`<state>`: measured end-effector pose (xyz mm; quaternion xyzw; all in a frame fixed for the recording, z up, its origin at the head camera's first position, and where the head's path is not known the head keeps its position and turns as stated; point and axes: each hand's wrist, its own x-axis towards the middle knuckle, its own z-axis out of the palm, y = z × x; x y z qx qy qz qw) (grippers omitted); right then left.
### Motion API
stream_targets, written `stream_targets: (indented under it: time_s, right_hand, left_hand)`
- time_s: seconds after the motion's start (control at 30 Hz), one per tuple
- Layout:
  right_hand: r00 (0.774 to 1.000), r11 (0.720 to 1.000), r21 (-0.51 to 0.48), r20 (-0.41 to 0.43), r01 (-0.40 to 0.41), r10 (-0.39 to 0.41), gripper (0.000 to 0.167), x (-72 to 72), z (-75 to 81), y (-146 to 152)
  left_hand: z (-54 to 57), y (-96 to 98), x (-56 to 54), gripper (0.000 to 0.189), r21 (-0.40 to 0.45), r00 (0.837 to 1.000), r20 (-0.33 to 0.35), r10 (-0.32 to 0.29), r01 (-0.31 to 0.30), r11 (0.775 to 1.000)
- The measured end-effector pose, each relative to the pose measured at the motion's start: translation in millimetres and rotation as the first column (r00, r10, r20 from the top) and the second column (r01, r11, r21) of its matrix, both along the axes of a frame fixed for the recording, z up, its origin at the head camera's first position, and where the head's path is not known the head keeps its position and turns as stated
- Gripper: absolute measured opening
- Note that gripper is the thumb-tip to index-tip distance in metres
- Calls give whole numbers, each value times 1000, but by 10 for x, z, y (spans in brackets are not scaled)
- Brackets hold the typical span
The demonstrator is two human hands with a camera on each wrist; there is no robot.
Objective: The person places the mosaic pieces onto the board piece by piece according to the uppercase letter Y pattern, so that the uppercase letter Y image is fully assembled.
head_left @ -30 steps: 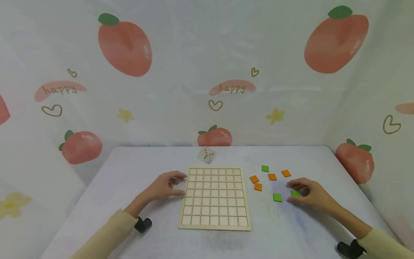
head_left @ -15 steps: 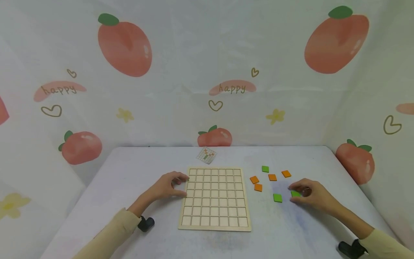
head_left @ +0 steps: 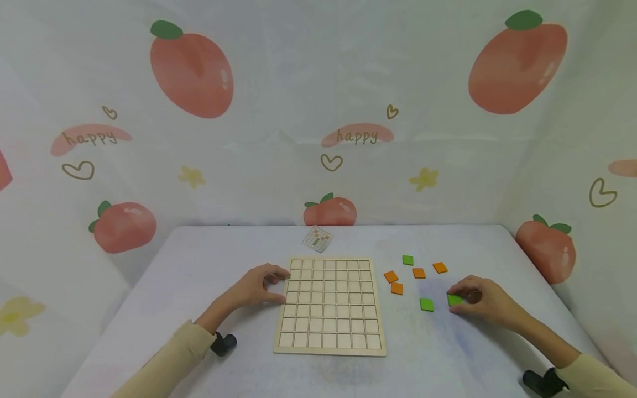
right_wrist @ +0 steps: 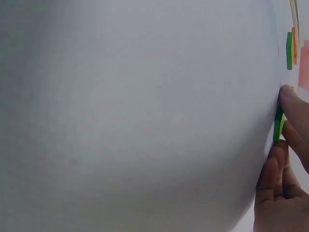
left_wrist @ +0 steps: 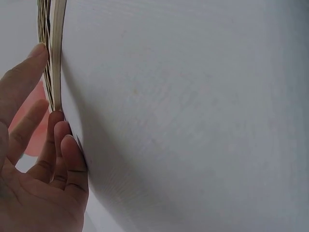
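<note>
A square wooden grid board (head_left: 330,304) lies flat in the middle of the table. My left hand (head_left: 256,286) touches its left edge with thumb and fingertips; in the left wrist view the fingers (left_wrist: 41,145) rest loosely bent beside the board's rim (left_wrist: 57,58). Over on the right, my right hand (head_left: 490,303) pinches a green square tile (head_left: 454,300) between thumb and fingers, low at the table surface. The right wrist view shows that green tile (right_wrist: 278,123) edge-on. Another green tile (head_left: 426,304) lies just left of the right hand.
Several orange tiles (head_left: 419,273) and a further green tile (head_left: 408,260) lie loose between the board and the right hand. A small pattern card (head_left: 317,239) with coloured squares lies behind the board. A fruit-printed curtain (head_left: 278,166) stands behind the table (head_left: 239,243).
My left hand has shifted slightly right, up to the board's edge. On the right, thumb and fingers have closed in on the green tile, with the hand a little farther right.
</note>
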<state>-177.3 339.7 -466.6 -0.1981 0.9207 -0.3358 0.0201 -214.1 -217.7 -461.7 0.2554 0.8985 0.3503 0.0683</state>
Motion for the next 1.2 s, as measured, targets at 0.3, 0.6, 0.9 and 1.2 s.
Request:
stream_targets:
  time_s: [0.3, 0.6, 0.9, 1.2]
  right_hand:
    - [998, 997, -49, -25, -51, 49, 27, 4, 0, 35]
    - [999, 996, -84, 42, -20, 23, 30, -4, 42, -33]
    - [999, 982, -182, 1, -46, 47, 27, -61, 33, -99]
    - [994, 962, -250, 1, -106, 109, 25, -106, 0, -189]
  left_hand:
    - [13, 16, -7, 53, 3, 1000, -19, -17, 17, 1000]
    - [25, 33, -16, 53, 7, 1000, -17, -25, 25, 1000]
    - [22, 43, -15, 53, -4, 1000, -13, -14, 14, 1000]
    - [19, 30, -23, 54, -12, 1000, -3, -21, 21, 1000]
